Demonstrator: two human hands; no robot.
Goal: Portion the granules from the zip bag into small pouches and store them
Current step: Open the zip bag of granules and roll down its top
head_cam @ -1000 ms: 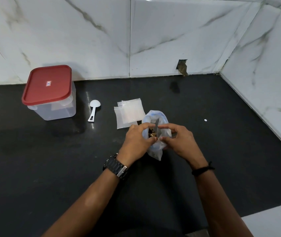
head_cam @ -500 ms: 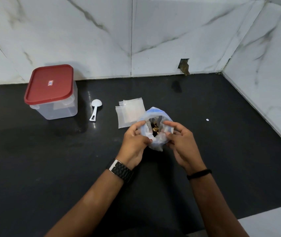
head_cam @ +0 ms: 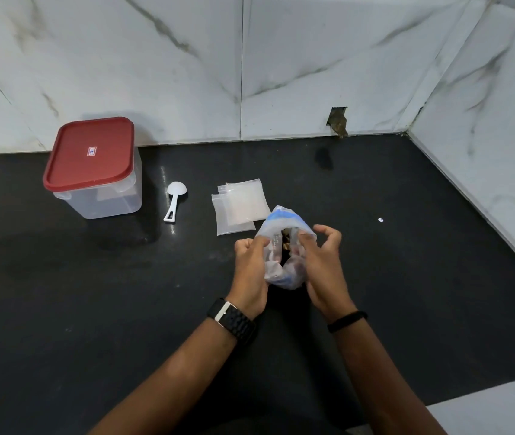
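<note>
both hands, left hand (head_cam: pixel 251 271) and right hand (head_cam: pixel 320 265), pinch the open zip bag (head_cam: pixel 284 246) at its mouth; it looks soft, crinkly and light, best held by the rim.

Both hands sit close together around the zip bag (head_cam: pixel 284 243), the left hand (head_cam: pixel 250 271) gripping one side and the right hand (head_cam: pixel 322 268) at the other, so nothing passes between them. Just beyond the left hand the small pouches (head_cam: pixel 239 205) lie flat, touching the bag's far edge. Further left stand the scoop (head_cam: pixel 174 204) and the lidded container (head_cam: pixel 96 171), with bare countertop (head_cam: pixel 61 309) between them and the left hand. To the right, open counter runs to the side wall (head_cam: pixel 485 136)
</note>
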